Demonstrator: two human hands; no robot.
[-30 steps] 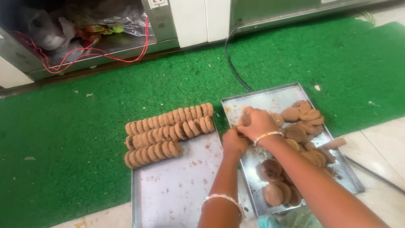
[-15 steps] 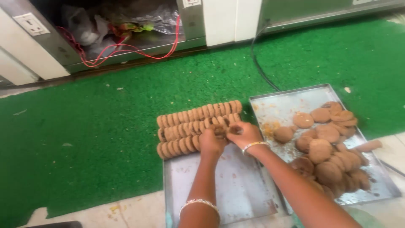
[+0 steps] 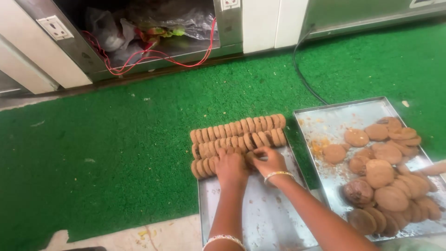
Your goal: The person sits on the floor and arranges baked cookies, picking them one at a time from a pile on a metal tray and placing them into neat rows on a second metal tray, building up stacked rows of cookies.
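Both hands — left hand (image 3: 231,166), right hand (image 3: 268,161) — fingers apparently pinched on cookies (image 3: 251,159), third row (image 3: 206,167) half-built; loose pile (image 3: 385,176) remains beside them.

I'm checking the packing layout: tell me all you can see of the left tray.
The left tray is a flat, shiny metal sheet with a low rim, crumb-speckled, lying on green turf. Three rows of brown cookies stand on edge across its far end. Both the left hand and right hand rest at the nearest row.

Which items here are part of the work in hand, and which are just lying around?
In use: left hand, right hand, rows of round brown biscuits, left steel tray, right steel tray of loose biscuits.
Lying about: red wire, black cable, plastic bags.
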